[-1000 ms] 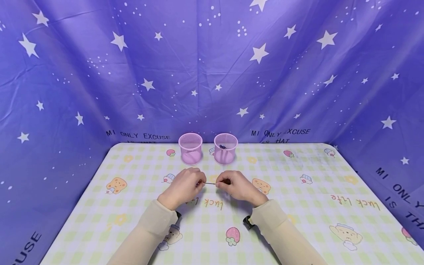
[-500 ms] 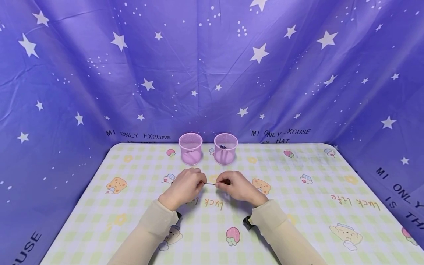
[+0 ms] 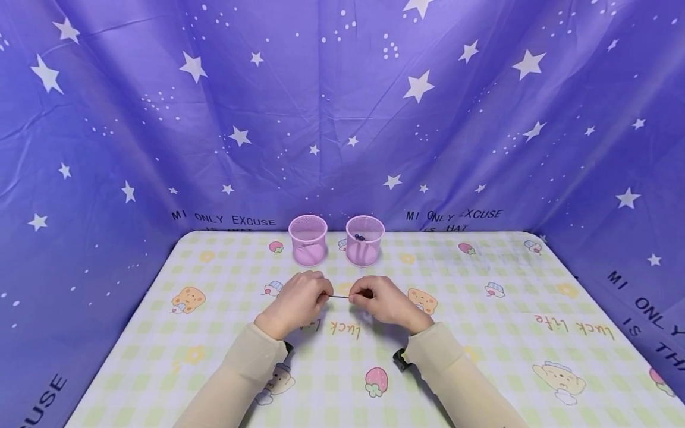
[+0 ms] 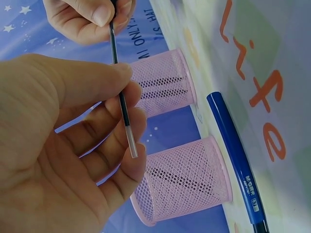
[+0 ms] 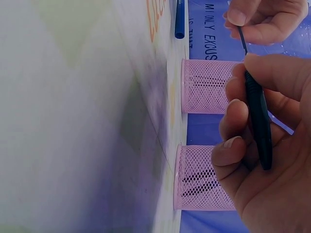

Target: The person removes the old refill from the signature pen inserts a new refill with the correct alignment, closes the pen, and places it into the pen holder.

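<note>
My left hand (image 3: 299, 302) pinches a thin pen refill (image 4: 124, 111) between thumb and index finger. Its clear end points out past the fingers in the left wrist view. The other three fingers are loosely bent. My right hand (image 3: 386, 301) holds a black tapered pen piece (image 5: 259, 121) between thumb and fingers. From this piece the refill runs across to my left hand, so both hands are joined by it above the table. How deep it sits inside is hidden. A blue pen barrel (image 4: 234, 155) lies on the table below my left hand.
Two pink mesh cups (image 3: 308, 249) stand side by side at the back of the table, just beyond my hands. Dark slim items (image 3: 360, 237) show in the right cup. A checked cloth (image 3: 508, 345) covers the table, and a purple star curtain (image 3: 342, 107) surrounds it.
My left fingertips shift slightly on the refill, and a little more of it shows between the hands. My right hand and the cups stay put.
</note>
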The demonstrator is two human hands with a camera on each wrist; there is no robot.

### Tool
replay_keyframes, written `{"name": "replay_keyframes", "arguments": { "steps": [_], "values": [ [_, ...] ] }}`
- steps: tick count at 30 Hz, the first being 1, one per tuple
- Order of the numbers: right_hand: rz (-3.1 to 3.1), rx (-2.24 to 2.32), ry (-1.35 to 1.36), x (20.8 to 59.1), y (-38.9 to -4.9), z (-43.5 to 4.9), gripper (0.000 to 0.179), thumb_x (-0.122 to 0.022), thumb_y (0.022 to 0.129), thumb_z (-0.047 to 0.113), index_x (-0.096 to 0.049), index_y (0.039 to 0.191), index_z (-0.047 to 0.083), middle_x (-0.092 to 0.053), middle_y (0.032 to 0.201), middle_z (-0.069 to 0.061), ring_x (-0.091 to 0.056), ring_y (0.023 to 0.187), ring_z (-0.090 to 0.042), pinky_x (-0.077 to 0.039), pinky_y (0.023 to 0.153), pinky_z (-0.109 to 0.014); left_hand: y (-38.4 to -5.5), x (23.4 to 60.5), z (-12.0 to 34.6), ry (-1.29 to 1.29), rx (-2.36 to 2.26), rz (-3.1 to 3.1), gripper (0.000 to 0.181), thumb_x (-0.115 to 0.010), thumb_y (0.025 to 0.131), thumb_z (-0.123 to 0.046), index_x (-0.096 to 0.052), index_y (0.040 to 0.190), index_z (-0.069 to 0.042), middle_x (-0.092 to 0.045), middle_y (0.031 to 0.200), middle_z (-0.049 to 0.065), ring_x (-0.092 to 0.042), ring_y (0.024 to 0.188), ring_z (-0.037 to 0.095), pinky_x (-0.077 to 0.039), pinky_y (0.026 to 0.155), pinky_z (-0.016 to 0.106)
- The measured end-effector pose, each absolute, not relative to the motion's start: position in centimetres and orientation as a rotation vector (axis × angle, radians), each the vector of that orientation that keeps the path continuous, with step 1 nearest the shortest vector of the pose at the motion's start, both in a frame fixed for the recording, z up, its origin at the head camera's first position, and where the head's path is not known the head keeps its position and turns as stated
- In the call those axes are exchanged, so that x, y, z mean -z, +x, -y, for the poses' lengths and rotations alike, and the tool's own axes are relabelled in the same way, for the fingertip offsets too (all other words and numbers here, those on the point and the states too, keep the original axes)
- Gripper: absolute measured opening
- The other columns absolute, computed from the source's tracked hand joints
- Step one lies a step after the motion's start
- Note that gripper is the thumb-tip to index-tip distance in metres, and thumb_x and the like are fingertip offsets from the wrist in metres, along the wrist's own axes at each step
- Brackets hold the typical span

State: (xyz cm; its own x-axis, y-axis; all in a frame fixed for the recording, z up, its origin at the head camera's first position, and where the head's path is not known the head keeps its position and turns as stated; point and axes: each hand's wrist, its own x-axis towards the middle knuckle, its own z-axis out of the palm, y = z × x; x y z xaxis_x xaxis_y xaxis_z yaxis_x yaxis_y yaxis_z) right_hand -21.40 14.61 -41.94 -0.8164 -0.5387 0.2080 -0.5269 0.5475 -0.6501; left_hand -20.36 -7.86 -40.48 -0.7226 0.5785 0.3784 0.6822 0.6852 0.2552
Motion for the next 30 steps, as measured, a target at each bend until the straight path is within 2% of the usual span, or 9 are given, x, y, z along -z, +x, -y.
{"name": "replay_keyframes", "arguments": {
  "steps": [30],
  "values": [
    [-2.759, 1.146, -0.905, 41.63, -21.46, -14.77, 0.008, -0.065, 0.09, 0.014, -0.069, 0.085, 0.018, -0.06, 0.078, 0.011, -0.054, 0.07, -0.007, -0.047, 0.067, -0.027, -20.65, 40.24, 8.44, -0.991, 0.576, 2.622, 0.012, -0.069, 0.079, -0.001, -0.071, 0.081, -0.013, -0.057, 0.076, -0.007, -0.054, 0.071, 0.01, -0.046, 0.07, 0.03]
  ]
}}
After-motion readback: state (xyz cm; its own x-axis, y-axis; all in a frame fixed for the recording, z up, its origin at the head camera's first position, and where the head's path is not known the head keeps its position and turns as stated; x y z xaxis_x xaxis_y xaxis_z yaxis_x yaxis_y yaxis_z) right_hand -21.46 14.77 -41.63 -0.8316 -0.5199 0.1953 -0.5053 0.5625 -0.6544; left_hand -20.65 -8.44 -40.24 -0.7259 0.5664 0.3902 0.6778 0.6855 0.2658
